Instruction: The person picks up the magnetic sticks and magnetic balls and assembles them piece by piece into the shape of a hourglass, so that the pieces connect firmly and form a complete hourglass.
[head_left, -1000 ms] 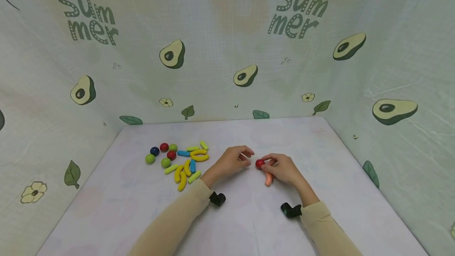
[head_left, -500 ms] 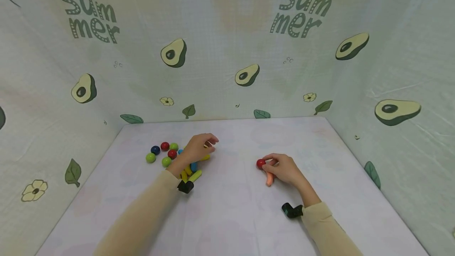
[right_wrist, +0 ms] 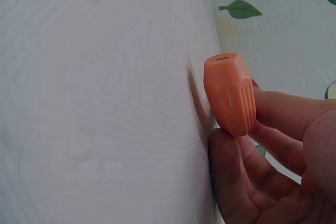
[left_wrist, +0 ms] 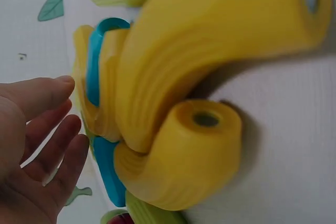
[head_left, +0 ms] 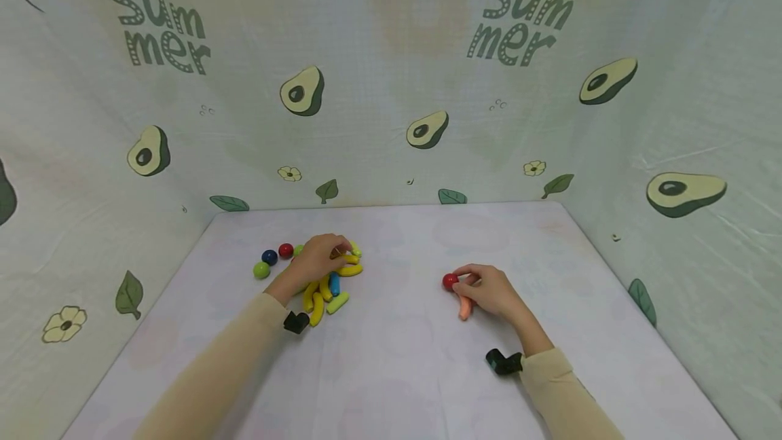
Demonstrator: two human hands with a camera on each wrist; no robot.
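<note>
The orange piece (head_left: 466, 308), a faceted, slightly curved thing, is in my right hand (head_left: 489, 288), pinched between my thumb and fingers, with one end pointing back toward me. Its shadow falls on the table close beside it; whether it rests on the surface I cannot tell. Just at my fingertips, by the far end of the piece, sits a glossy red ball (head_left: 450, 282); I cannot make out whether the two touch.

Well apart, to my left, lies a loose cluster: yellow curved pieces (head_left: 317, 309), a blue piece (head_left: 334, 284) beside them and a lime-green ribbed piece (head_left: 337, 302) at the near edge. Beyond, a green ball (head_left: 261, 270), a dark blue ball (head_left: 269, 258) and another red one lie close together. My left hand (head_left: 314, 258) is over this cluster, hiding part of it, its fingers relaxed and gently bent, with thumb and fingers apart. Its fingertips are very near the yellow pieces, though contact is hard to judge.

All of it lies on a pale, faintly blotched table (head_left: 391, 372). Around the back and sides hangs a light cloth (head_left: 366, 39) printed with avocados, leaves, small flowers and the word "summer". My beige sleeves (head_left: 208, 365) reach in from the near edge, a black device (head_left: 504, 362) at each wrist.
</note>
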